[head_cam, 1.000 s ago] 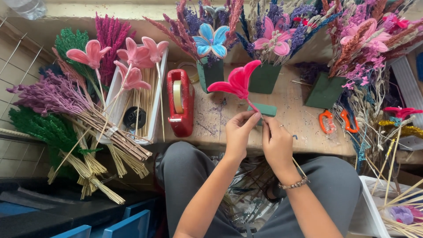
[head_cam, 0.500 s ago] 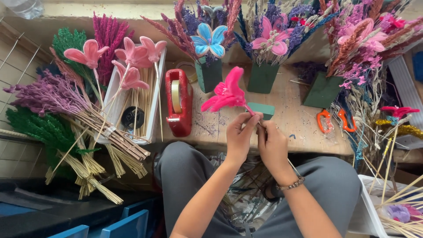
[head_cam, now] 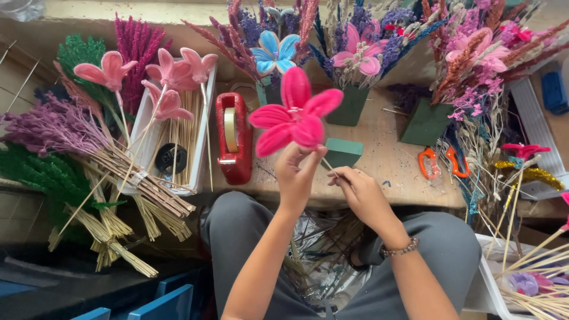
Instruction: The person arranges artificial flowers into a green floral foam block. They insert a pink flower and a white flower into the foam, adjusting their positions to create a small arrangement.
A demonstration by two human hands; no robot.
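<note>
A hot-pink fabric flower [head_cam: 294, 117] is held up over the near edge of the worktop [head_cam: 379, 172]. The left hand [head_cam: 298, 172] pinches it just under the petals; the right hand [head_cam: 358, 191] grips its thin stem lower down. A red tape dispenser [head_cam: 233, 137] lies just left, orange scissors [head_cam: 438, 162] to the right.

My left hand [head_cam: 296, 178] pinches a bright pink fabric flower [head_cam: 294, 117] just under its petals; my right hand [head_cam: 361, 192] grips its thin stem, above the red tape dispenser [head_cam: 234, 139] and green foam block [head_cam: 344, 152].
</note>
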